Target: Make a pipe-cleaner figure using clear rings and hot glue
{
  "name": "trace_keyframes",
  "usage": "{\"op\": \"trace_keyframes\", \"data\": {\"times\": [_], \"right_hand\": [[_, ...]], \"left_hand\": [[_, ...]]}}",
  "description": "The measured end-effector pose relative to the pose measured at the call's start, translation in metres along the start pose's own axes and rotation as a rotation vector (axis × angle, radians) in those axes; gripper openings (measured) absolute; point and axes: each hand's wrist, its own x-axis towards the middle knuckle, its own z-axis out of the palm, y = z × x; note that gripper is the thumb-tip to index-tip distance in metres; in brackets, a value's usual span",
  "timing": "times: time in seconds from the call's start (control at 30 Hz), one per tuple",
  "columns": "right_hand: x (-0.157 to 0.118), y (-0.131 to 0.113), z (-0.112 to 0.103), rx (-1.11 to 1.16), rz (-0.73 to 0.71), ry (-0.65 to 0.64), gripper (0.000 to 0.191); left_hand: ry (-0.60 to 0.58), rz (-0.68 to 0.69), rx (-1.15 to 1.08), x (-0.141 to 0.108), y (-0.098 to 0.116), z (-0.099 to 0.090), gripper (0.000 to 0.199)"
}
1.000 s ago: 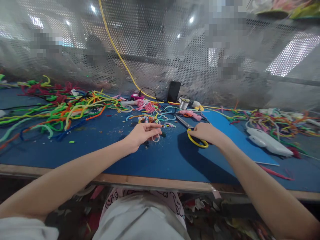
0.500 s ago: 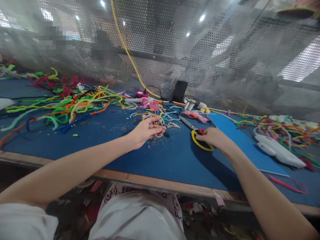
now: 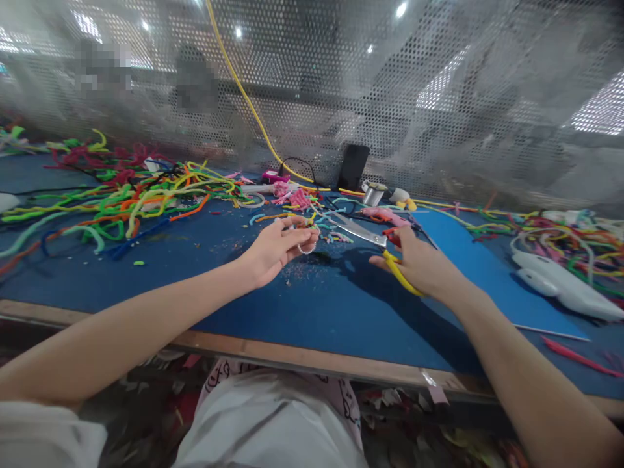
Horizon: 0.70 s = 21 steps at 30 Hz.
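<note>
My right hand [image 3: 423, 261] is closed round the handles of a pair of scissors [image 3: 361, 231], one handle yellow and one red. The scissors are raised above the table, and their steel blades point left, toward my other hand. At the middle of the table my left hand [image 3: 273, 250] pinches a small piece with a thin loop of pale beads [image 3: 307, 251] hanging from it. A bit of yellow shows at the fingertips; the fingers hide the rest. Short cut bits of coloured pipe cleaner [image 3: 337, 238] lie just beyond.
Tangled bright pipe cleaners [image 3: 146, 201] cover the table's left side, with another heap [image 3: 575, 244] at right. A phone [image 3: 353, 168] leans on the perforated metal screen beside a wire spool [image 3: 374, 194]. A white glue gun [image 3: 565, 279] lies near a blue board [image 3: 468, 260].
My right hand has lifted the scissors off the table and taken a fuller grip, swinging the blades toward my left hand. The left hand still pinches the beaded loop.
</note>
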Motion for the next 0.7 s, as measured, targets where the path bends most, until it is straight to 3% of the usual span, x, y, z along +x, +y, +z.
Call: {"op": "trace_keyframes", "data": {"times": [0.37,0.7], "right_hand": [[-0.005,-0.008,-0.001,-0.091,-0.278,0.086,0.047],[-0.009,-0.013,-0.002,-0.067,-0.341,0.110,0.050]], "left_hand": [[-0.005,-0.053,0.050,-0.006,0.005,0.004,0.041],[-0.021,-0.066,0.094,-0.007,0.006,0.003,0.048]]}}
